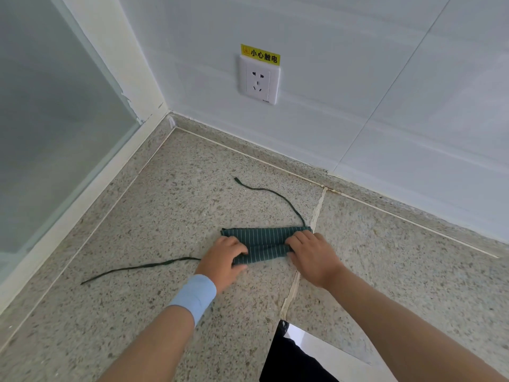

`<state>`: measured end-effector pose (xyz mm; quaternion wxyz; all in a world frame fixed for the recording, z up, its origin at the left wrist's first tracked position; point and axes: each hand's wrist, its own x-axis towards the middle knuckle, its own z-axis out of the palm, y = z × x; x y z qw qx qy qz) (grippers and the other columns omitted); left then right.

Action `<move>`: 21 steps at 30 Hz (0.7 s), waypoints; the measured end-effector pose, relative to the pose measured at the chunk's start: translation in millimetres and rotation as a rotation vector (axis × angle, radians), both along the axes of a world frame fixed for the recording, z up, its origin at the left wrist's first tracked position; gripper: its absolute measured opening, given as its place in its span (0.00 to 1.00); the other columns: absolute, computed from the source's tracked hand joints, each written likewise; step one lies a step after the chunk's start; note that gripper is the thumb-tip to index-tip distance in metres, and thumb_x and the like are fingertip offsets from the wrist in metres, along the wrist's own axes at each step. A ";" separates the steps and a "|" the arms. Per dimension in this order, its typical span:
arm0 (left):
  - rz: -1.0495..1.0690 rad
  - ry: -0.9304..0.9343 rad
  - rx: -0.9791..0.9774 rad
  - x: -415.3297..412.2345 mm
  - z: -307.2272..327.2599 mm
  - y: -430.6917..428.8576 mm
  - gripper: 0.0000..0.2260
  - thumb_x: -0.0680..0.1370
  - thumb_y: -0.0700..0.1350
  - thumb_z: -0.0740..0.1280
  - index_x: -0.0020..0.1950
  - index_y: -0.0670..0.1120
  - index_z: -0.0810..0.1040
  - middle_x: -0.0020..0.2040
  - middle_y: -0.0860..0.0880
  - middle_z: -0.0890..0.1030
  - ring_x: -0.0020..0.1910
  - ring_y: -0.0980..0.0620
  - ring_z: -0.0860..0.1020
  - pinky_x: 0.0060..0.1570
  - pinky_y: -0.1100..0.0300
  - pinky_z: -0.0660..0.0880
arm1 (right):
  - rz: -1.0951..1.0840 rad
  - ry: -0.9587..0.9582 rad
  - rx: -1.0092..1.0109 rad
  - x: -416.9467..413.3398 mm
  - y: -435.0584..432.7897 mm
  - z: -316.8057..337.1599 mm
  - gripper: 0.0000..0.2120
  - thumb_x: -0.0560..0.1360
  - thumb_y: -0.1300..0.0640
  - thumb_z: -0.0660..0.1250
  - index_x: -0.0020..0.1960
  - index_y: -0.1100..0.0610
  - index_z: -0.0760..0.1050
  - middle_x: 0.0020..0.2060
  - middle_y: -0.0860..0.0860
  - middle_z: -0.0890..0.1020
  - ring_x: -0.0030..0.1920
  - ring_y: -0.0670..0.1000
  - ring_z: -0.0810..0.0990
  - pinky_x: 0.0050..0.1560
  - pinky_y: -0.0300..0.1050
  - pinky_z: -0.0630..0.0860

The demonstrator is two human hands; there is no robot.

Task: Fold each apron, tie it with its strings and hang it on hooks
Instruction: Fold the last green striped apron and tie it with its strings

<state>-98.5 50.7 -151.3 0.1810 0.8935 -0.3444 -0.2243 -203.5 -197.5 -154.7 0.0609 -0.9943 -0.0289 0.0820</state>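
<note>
A dark green apron [264, 238] with thin white stripes lies folded into a narrow band on the speckled stone counter [170, 205]. My left hand [223, 260] grips its left end, fingers curled over the cloth. My right hand [314, 255] holds the right end, fingers bent onto the fold. One thin dark string [137, 268] trails left from under my left hand. The other string [278, 195] curves away from the apron's far right corner toward the wall.
A white wall socket [259, 81] with a yellow warning label sits on the tiled wall behind the counter. A frosted glass panel [55, 119] in a cream frame bounds the counter on the left. A seam [303, 257] crosses the counter under my right hand.
</note>
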 end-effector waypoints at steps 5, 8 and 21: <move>0.247 0.222 -0.013 33.8 14.1 -14.8 0.18 0.82 0.55 0.63 0.68 0.48 0.77 0.65 0.49 0.78 0.62 0.50 0.75 0.62 0.57 0.71 | -0.265 0.157 0.178 35.7 -7.6 15.7 0.11 0.84 0.47 0.56 0.62 0.50 0.71 0.45 0.48 0.79 0.41 0.50 0.77 0.40 0.44 0.74; 0.292 0.156 0.143 41.3 10.2 -26.9 0.17 0.81 0.56 0.63 0.68 0.51 0.75 0.66 0.46 0.73 0.69 0.45 0.67 0.64 0.53 0.67 | -0.272 0.146 0.123 50.7 -8.7 20.3 0.12 0.82 0.46 0.61 0.63 0.48 0.67 0.53 0.49 0.78 0.44 0.52 0.79 0.44 0.47 0.77; -0.120 -0.187 0.143 15.0 -14.9 -46.9 0.31 0.78 0.43 0.63 0.79 0.55 0.59 0.76 0.50 0.61 0.76 0.47 0.57 0.76 0.49 0.52 | -0.081 -0.004 0.117 45.2 -3.2 1.8 0.15 0.74 0.59 0.62 0.60 0.52 0.76 0.52 0.49 0.75 0.51 0.53 0.74 0.53 0.46 0.71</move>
